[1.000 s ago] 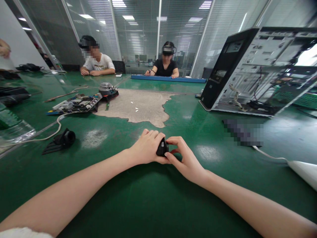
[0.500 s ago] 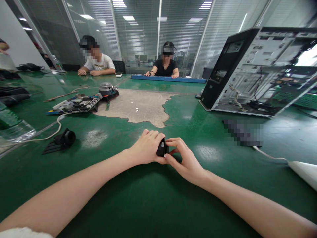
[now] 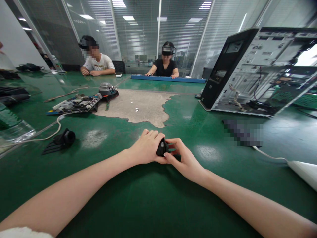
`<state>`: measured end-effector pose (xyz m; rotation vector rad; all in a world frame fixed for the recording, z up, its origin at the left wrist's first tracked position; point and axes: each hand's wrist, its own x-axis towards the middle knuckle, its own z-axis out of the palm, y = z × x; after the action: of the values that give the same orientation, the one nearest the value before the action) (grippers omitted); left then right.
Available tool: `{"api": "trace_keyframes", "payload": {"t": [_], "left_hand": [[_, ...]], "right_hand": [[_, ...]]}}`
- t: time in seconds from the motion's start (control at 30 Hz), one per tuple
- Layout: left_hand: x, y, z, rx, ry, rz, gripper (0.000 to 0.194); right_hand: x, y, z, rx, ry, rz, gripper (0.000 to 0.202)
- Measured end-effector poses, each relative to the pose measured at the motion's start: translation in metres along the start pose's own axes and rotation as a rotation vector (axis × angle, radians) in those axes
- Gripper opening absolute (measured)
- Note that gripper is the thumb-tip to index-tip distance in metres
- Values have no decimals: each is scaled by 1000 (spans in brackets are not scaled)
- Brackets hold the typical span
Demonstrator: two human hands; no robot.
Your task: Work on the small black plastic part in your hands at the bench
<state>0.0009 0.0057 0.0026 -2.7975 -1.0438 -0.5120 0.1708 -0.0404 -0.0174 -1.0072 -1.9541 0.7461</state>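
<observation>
A small black plastic device [image 3: 161, 148] with a pale mark on its side is held above the near middle of the green table. My left hand [image 3: 148, 146] wraps round it from the left and hides much of its body. From the right, my right hand [image 3: 183, 158] pinches a dark part at its edge between thumb and fingers. What that dark part is, I cannot make out. Both hands are closed and meet at the device.
Left stand a black round-ended piece [image 3: 64, 138], a clear bottle [image 3: 17, 127] and a circuit board [image 3: 76, 104] beside a fan cooler [image 3: 108, 91]. On the right are an open computer case [image 3: 260, 72] and a blurred dark phone-like slab [image 3: 240, 132] on a cable. Two people sit opposite.
My right fingers have shifted slightly at the device's right edge, and more of the dark part shows between them. My left hand stays put. The left person's hands moved a little.
</observation>
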Motion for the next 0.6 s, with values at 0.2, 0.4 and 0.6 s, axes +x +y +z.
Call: {"api": "trace_keyframes", "payload": {"t": [0.2, 0.4, 0.6], "left_hand": [[0, 1, -1, 2, 0, 1, 62], [0, 2, -2, -14, 12, 2, 64], [1, 1, -1, -29, 10, -1, 64]], "right_hand": [[0, -1, -1, -34, 45, -71, 27], [0, -5, -3, -72, 63, -96, 23], [0, -2, -1, -26, 22, -44, 30]]}}
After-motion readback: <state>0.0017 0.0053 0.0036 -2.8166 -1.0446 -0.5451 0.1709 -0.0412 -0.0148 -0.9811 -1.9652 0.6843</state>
